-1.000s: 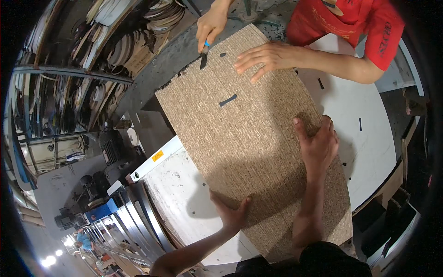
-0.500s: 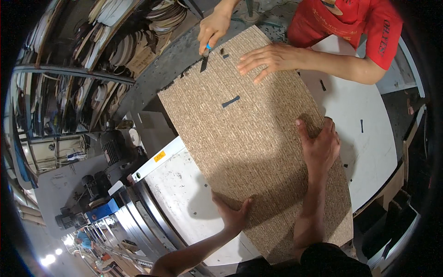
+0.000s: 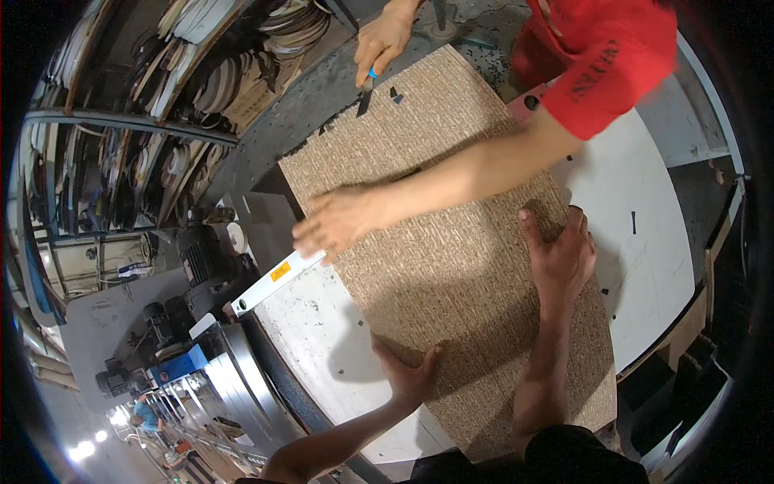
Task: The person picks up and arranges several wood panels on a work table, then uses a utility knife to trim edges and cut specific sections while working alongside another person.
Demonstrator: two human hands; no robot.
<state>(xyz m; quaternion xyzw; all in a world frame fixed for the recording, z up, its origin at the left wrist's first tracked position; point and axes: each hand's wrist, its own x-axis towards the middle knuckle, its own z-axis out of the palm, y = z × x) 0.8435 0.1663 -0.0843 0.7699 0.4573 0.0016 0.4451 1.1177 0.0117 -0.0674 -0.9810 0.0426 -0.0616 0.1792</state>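
A large brown board (image 3: 476, 298) with a fine streaked texture lies slantwise before me. My left hand (image 3: 407, 375) grips its left edge, thumb on the top face and the other fingers partly hidden. On the right edge, my right hand (image 3: 563, 254) holds the board too, thumb on top and fingers curled over the side. Across the board stretches a co-worker's arm, its hand (image 3: 343, 226) slightly blurred at the left edge. The co-worker's other hand (image 3: 383, 42) holds a small blue-ended tool (image 3: 372, 73) at the far edge, by a dark strip (image 3: 364, 102).
Beneath the board is a white worktable (image 3: 645, 266) with small black scraps on it. A white bar (image 3: 278, 274) with an orange label juts from the left, near dark motors (image 3: 197, 258). Racks (image 3: 129, 129) of coiled strips stand at far left. The co-worker's red sleeve (image 3: 613, 73) is at far right.
The co-worker's flat hand has swung from the board's far right part across to its left edge, the arm now covering the middle. My two hands have stayed put.
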